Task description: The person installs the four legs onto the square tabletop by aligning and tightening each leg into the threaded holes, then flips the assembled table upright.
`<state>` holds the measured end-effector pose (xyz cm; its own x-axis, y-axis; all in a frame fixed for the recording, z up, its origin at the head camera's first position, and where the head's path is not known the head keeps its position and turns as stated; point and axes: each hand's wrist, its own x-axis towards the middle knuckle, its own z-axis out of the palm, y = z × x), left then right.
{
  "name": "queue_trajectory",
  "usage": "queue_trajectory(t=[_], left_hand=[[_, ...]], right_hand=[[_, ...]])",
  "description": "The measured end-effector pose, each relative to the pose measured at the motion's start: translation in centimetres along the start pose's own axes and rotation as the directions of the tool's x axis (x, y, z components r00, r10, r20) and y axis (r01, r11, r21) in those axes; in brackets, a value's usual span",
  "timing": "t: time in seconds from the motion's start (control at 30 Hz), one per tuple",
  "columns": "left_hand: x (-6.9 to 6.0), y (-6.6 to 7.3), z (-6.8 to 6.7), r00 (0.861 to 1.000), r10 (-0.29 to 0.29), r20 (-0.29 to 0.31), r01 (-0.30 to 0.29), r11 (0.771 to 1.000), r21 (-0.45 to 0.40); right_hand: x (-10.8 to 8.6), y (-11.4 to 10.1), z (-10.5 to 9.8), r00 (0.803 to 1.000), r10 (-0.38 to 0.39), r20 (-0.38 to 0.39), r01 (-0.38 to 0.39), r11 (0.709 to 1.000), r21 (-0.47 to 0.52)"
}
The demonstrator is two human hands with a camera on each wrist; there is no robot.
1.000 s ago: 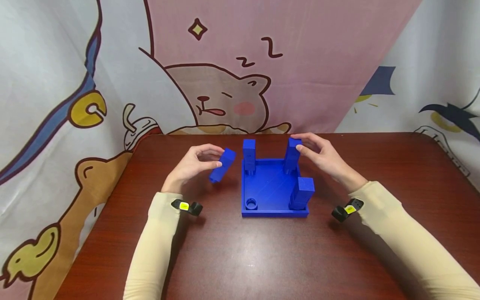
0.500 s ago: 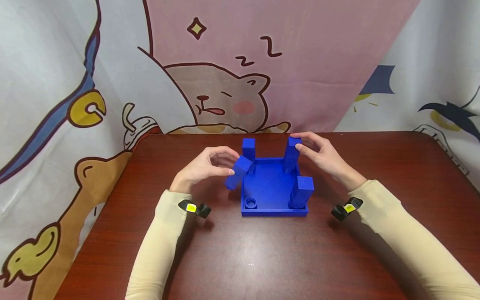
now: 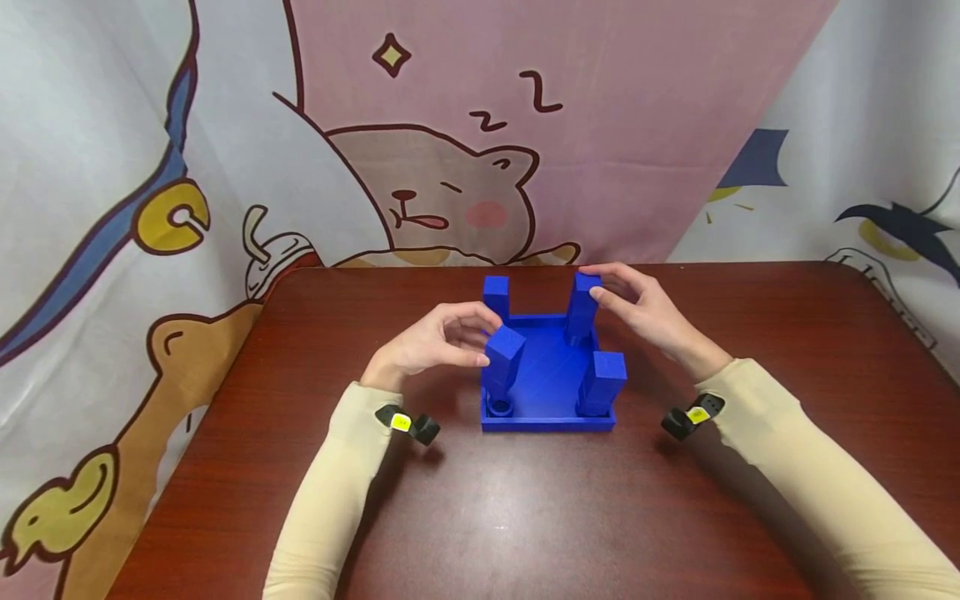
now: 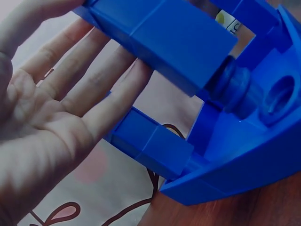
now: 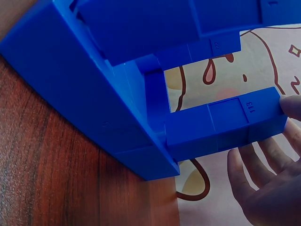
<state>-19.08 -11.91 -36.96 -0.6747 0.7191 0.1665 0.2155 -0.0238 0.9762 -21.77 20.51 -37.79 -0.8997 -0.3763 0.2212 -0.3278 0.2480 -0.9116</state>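
A blue square tray [image 3: 547,424] lies on the table with blue posts standing at its two far corners and near right corner. My left hand [image 3: 444,337] pinches a slightly tilted blue post [image 3: 504,354] over the near left corner. In the left wrist view, the post's threaded end [image 4: 235,87] hangs just beside the round socket [image 4: 281,93], apart from it. My right hand [image 3: 652,312] pinches the top of the far right post [image 3: 582,308], which stands in the tray; the right wrist view shows that post [image 5: 225,122] marked 113.
The far left post [image 3: 496,297] and near right post [image 3: 602,382] rise from the tray close to my hands. A brown wooden table [image 3: 495,517] extends around the tray, and a printed curtain [image 3: 600,125] hangs behind its far edge.
My left hand has moved right and toward me, bringing its post from left of the tray to above the near left socket, more upright. My right hand has stayed at the far right post.
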Motion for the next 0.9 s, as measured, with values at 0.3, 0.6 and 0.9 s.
queue_trajectory(t=[0.3, 0.6, 0.9], left_hand=[[-0.4, -0.8, 0.6, 0.997, -0.066, 0.040, 0.068, 0.997, -0.044], [-0.8, -1.3, 0.7, 0.993, -0.096, 0.070, 0.099, 0.994, -0.045], [-1.1, -0.1, 1.2, 0.999, -0.040, 0.037, 0.036, 0.995, 0.088]], right_hand=[[-0.1, -0.1, 0.1, 1.000, 0.010, -0.010, -0.010, 1.000, -0.011], [0.0, -0.1, 0.2, 1.000, 0.007, -0.010, -0.007, 1.000, -0.007], [-0.1, -0.1, 0.2, 1.000, -0.002, -0.014, 0.002, 1.000, -0.005]])
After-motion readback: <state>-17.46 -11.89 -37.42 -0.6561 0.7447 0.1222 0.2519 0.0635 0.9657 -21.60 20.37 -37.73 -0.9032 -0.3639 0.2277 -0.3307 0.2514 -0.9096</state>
